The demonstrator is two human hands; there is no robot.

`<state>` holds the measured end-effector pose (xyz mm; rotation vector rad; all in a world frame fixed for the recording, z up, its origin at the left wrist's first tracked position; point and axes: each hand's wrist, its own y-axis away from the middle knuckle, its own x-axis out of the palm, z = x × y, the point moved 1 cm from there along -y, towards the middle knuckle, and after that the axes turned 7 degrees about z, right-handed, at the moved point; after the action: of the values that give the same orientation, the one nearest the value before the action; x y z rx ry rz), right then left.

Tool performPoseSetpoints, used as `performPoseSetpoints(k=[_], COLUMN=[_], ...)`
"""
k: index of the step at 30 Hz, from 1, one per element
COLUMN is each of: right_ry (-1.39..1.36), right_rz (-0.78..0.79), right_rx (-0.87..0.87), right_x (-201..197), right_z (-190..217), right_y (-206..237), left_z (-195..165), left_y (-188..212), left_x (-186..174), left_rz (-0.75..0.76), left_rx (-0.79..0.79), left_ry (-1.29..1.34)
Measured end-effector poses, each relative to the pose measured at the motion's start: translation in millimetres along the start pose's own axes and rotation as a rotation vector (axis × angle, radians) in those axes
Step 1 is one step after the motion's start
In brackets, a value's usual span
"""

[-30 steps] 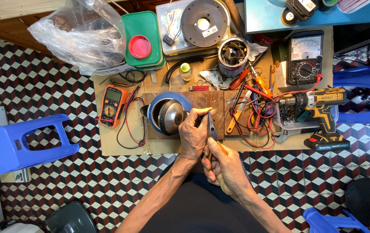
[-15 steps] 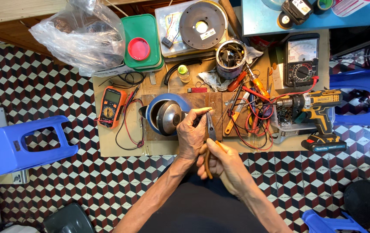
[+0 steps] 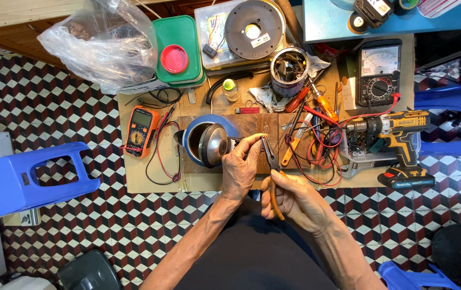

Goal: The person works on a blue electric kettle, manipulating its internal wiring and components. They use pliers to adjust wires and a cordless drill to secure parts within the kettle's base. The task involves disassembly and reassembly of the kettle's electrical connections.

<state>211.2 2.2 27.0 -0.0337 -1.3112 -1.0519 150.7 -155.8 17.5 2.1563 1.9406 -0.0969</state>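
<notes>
Left hand [image 3: 241, 169] is pinching something small at the edge of the metal bowl part [image 3: 211, 144] on the wooden board [image 3: 252, 126], right hand [image 3: 289, 196] closed around orange-handled pliers [image 3: 271, 164]. I'd brace the left wrist and keep the plier tips just beside the fingertips.

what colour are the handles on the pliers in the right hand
Orange; the pliers show in the head view, held in the right hand.

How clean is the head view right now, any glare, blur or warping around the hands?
Head view: even, soft light, sharp at the left hand and right hand; bright glare spot on the shiny metal bowl and sheen on the clear plastic bag; wide-angle bending shows toward the frame edges, as at the blue stool; no motion blur.
</notes>
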Motion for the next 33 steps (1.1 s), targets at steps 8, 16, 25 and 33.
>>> performPoseSetpoints(k=[8,16,25,33], right_ry=[-0.124,-0.136,-0.189,-0.187], right_rz=[0.085,0.047,0.06,0.007], right_rx=[-0.001,0.018,0.055,0.006], right_x=[-1.8,3.0,3.3,13.7], right_z=[0.7,0.4,-0.4,-9.4], right_y=[2.8,4.7,8.0,10.0], left_z=[1.6,0.7,10.3,11.4], left_y=[0.7,1.1,1.9,0.4], left_x=[-1.6,-4.0,-3.2,-5.0], left_rz=[0.031,0.065,0.093,0.124], left_rx=[0.068,0.012,0.119,0.133], left_ry=[-0.054,-0.092,-0.072,-0.146])
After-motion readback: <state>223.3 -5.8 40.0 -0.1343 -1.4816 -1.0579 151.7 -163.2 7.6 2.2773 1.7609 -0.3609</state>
